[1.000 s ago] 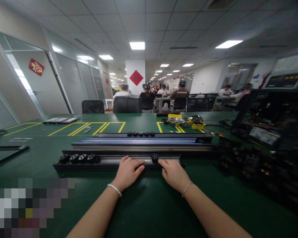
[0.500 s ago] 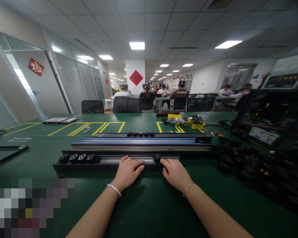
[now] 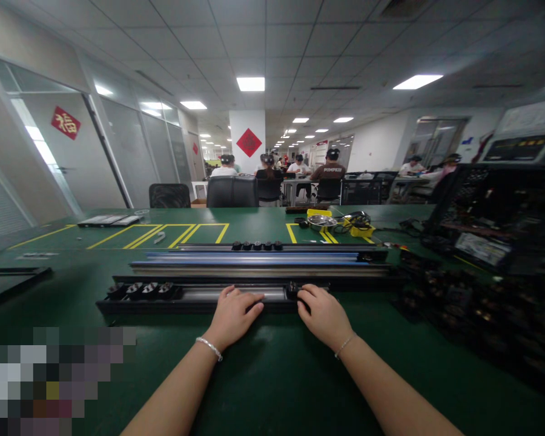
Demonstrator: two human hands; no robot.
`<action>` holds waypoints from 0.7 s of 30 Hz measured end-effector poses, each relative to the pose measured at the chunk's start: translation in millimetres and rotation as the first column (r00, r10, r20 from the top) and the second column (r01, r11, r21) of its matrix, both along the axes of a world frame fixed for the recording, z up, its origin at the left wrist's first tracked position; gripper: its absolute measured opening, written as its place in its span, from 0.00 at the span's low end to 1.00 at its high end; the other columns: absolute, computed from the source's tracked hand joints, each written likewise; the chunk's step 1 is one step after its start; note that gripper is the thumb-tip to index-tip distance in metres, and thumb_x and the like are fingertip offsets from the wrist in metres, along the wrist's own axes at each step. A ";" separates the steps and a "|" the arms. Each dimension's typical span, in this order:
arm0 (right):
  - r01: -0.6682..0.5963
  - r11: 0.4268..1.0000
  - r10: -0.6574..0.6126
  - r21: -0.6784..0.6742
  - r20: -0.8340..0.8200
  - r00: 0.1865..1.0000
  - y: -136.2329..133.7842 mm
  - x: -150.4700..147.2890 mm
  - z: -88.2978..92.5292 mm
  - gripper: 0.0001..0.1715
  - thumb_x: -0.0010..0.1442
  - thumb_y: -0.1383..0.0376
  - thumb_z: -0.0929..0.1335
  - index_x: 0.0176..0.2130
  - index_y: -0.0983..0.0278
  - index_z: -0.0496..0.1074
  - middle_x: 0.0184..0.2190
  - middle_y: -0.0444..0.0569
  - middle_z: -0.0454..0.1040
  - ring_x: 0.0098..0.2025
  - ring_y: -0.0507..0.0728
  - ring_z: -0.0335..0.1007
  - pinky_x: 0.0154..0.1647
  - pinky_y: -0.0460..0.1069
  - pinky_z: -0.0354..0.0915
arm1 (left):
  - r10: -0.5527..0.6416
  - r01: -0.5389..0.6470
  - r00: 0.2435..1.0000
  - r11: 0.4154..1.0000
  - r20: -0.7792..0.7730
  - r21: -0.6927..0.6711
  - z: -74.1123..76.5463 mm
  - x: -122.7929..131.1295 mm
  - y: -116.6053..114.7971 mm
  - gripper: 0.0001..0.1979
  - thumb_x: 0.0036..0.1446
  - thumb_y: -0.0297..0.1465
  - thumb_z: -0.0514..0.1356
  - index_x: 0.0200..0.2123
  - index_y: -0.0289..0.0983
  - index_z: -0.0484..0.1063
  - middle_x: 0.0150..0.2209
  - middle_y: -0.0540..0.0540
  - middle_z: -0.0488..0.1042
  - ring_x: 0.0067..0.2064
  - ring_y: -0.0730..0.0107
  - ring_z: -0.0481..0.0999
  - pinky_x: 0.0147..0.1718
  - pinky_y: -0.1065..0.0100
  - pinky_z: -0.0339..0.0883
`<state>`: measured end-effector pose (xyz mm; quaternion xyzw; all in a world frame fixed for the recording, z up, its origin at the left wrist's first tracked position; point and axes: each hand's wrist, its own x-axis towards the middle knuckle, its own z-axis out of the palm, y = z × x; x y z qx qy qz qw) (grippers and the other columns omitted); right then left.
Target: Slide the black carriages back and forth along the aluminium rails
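A long black rail [image 3: 191, 298] with a silver channel lies across the green table in front of me. My left hand [image 3: 233, 317] rests palm down on its front edge, fingers curled over the rail. My right hand [image 3: 323, 313] is beside it, fingertips pinched on a small black slider [image 3: 293, 289] in the channel. Several black clips [image 3: 146, 289] sit in the rail's left part. Behind it lie a silver-blue rail [image 3: 254, 260] and another black rail with several black knobs [image 3: 257, 245].
Dark trays of parts [image 3: 472, 303] and a machine [image 3: 499, 206] crowd the right side. A metal bowl [image 3: 321, 221] and yellow items stand at the back. A flat black frame [image 3: 9, 278] lies at left. People sit at desks behind.
My right hand and the small black slider have shifted to the right along the rail. My left hand has stayed in place.
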<state>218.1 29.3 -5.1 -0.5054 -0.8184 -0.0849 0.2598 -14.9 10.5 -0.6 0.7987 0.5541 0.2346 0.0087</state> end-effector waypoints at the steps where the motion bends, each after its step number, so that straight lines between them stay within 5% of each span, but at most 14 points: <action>1: 0.003 1.000 -0.002 0.008 -0.011 1.000 0.4 -0.9 0.1 0.13 0.58 0.63 0.60 0.38 0.59 0.71 0.44 0.48 0.70 0.44 0.54 0.64 0.47 0.49 0.58 | 0.001 -0.001 1.000 1.000 0.002 -0.002 0.2 0.2 -0.2 0.18 0.59 0.44 0.46 0.45 0.49 0.70 0.42 0.54 0.76 0.42 0.68 0.69 0.52 0.53 0.46; 10: 0.123 0.988 -0.138 -0.091 -0.191 0.972 9.6 -16.4 1.5 0.12 0.55 0.57 0.63 0.26 0.62 0.67 0.39 0.48 0.72 0.41 0.55 0.65 0.43 0.49 0.58 | 0.014 -0.014 1.000 1.000 0.000 0.000 -1.1 0.0 1.6 0.18 0.58 0.44 0.46 0.45 0.51 0.70 0.42 0.54 0.76 0.41 0.68 0.69 0.52 0.54 0.47; 16: 0.206 0.961 -0.248 -0.183 -0.248 0.937 10.6 -23.5 4.8 0.20 0.51 0.57 0.64 0.44 0.61 0.68 0.42 0.48 0.71 0.43 0.56 0.66 0.43 0.50 0.57 | 0.004 -0.004 1.000 1.000 -0.007 0.007 -2.4 -1.1 2.5 0.19 0.58 0.45 0.45 0.45 0.50 0.70 0.42 0.53 0.76 0.41 0.68 0.69 0.52 0.53 0.47; 21: 0.218 0.956 -0.260 -0.195 -0.227 0.939 9.9 -27.3 4.9 0.18 0.52 0.56 0.63 0.42 0.58 0.70 0.45 0.47 0.70 0.44 0.55 0.66 0.45 0.51 0.56 | 0.005 -0.005 1.000 1.000 -0.007 0.019 -2.5 -0.9 2.3 0.18 0.58 0.44 0.46 0.45 0.50 0.70 0.41 0.53 0.76 0.40 0.67 0.69 0.52 0.53 0.48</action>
